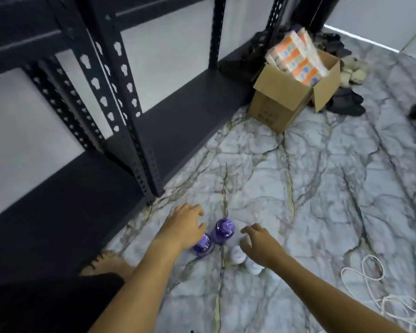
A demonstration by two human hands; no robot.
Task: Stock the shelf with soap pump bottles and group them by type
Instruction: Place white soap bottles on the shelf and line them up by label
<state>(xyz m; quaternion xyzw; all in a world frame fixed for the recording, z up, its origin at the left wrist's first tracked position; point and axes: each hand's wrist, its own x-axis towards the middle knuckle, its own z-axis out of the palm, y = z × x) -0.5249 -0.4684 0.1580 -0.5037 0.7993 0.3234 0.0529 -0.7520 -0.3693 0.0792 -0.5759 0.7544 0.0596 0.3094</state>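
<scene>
Motion blur throughout. Left hand (186,224) hides top of one purple bottle (202,246); right hand (257,243) partly covers white bottles (237,254). Pump heads unreadable.

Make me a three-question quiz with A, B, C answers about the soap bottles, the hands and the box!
1. Where do the purple bottles stand?
A. on the marble floor
B. on the shelf
C. in the box

2. How many purple bottles show?
A. one
B. two
C. five

3. What is the left hand doing?
A. squeezing a cloth
B. lifting the cardboard box
C. reaching over a purple bottle with loose fingers, holding nothing

Answers: 1 A, they stand on the floor in front of the black shelf. 2 B, two purple tops show beside white bottles. 3 C, like the right hand, it is open and empty; the cardboard box sits far off.
</scene>
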